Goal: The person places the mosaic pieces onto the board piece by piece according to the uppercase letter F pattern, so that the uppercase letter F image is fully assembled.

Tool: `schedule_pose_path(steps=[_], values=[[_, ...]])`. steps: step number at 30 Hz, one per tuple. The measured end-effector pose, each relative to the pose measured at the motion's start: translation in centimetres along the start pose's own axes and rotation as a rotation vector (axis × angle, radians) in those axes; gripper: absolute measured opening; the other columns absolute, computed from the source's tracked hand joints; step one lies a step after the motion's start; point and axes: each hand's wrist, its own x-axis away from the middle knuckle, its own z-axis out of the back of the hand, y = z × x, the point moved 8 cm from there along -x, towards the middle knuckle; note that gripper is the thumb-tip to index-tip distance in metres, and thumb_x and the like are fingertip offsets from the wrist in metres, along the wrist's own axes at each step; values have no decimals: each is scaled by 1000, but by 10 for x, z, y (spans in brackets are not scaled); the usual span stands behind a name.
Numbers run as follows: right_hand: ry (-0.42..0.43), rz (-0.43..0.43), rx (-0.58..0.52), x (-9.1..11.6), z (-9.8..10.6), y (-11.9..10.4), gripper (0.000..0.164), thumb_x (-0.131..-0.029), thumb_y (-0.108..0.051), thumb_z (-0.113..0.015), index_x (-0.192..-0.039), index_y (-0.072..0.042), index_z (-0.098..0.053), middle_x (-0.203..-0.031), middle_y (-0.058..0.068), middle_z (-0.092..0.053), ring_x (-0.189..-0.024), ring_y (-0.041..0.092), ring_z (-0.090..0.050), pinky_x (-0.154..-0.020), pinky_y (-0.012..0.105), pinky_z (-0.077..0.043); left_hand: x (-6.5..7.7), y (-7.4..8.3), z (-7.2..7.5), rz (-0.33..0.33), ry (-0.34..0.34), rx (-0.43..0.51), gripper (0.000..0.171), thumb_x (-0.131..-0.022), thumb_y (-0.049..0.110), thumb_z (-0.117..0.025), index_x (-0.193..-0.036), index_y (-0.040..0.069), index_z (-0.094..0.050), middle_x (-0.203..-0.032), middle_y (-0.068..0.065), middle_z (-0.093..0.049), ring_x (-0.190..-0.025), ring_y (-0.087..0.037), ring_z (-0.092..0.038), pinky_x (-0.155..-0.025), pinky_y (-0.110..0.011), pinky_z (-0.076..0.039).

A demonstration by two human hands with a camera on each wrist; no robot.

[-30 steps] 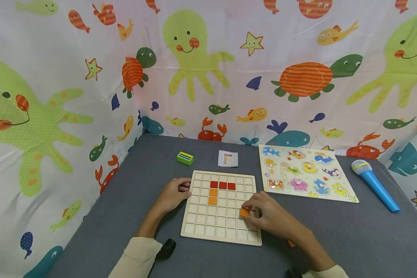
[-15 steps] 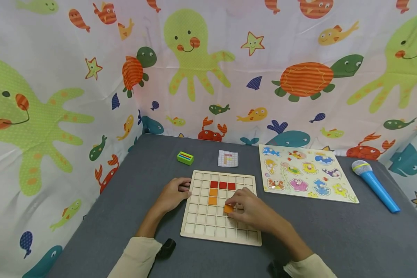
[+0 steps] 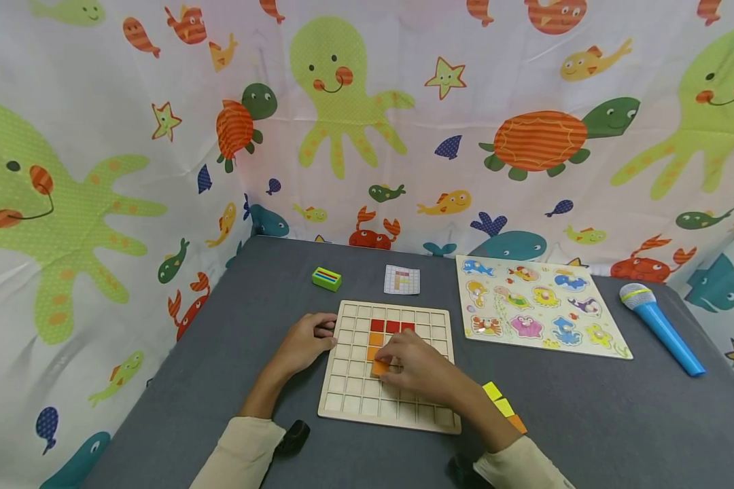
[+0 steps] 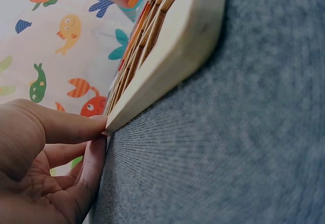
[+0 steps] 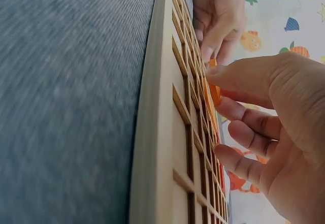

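Observation:
A wooden grid board [image 3: 389, 414] lies on the grey table. My left hand [image 3: 302, 345] holds its left edge between thumb and fingers, and the left wrist view shows the fingertips right at that edge. Over the middle of the board my right hand [image 3: 418, 367] pinches an orange square tile [image 3: 379, 368], just below a column of two orange tiles [image 3: 373, 353]. In the right wrist view the tile [image 5: 215, 89] stands tilted between thumb and fingertips, close over the grid. A row of red tiles [image 3: 393, 327] fills cells above, its right end partly behind my right hand.
Two yellow tiles [image 3: 492, 390] and an orange one [image 3: 516, 424] lie beside my right forearm. Behind the board are a pattern card [image 3: 402, 280] and a green block [image 3: 327, 279] with coloured stripes. A sea-animal puzzle [image 3: 541, 305] and a blue toy microphone [image 3: 663, 329] lie to the right.
My right hand has carried the orange tile leftward across the board to below the orange column. The loose tiles by the forearm have come into view. My left hand has stayed put.

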Motion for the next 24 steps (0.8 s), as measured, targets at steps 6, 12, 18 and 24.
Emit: schedule_pose_path(steps=[6,12,18,24], values=[[-7,3,16,-6,-3,-5,20,-95,-20,-80,-113,-13,-81,-109,-4,-69,-105,14,-56,-92,37,-52,0,0,0,5,8,-12,48,-96,4,-74,-143,3,-65,-125,-11,-64,-114,-25,-68,-100,-46,-56],[-19,17,46,-9,-5,-8,21,-95,-19,-80,-115,-11,-81,-112,-2,-70,-110,17,-57,-97,40,-53,0,0,0,6,9,-6,48,-96,3,-75,-143,3,-65,-125,-11,-65,-114,-25,-68,-100,-46,-56],[-17,26,45,-8,-3,-11,22,-95,-19,-80,-116,-11,-81,-112,-1,-69,-110,17,-57,-97,40,-53,0,1,1,2,9,2,48,-95,3,-74,-142,3,-65,-125,-11,-65,-114,-25,-68,-99,-46,-56],[-21,21,43,-7,-3,-11,22,-95,-19,-81,-115,-12,-81,-111,-2,-71,-108,16,-58,-95,39,-54,0,1,0,3,11,-4,48,-95,3,-75,-142,3,-66,-124,-11,-65,-113,-25,-68,-99,-46,-56]])
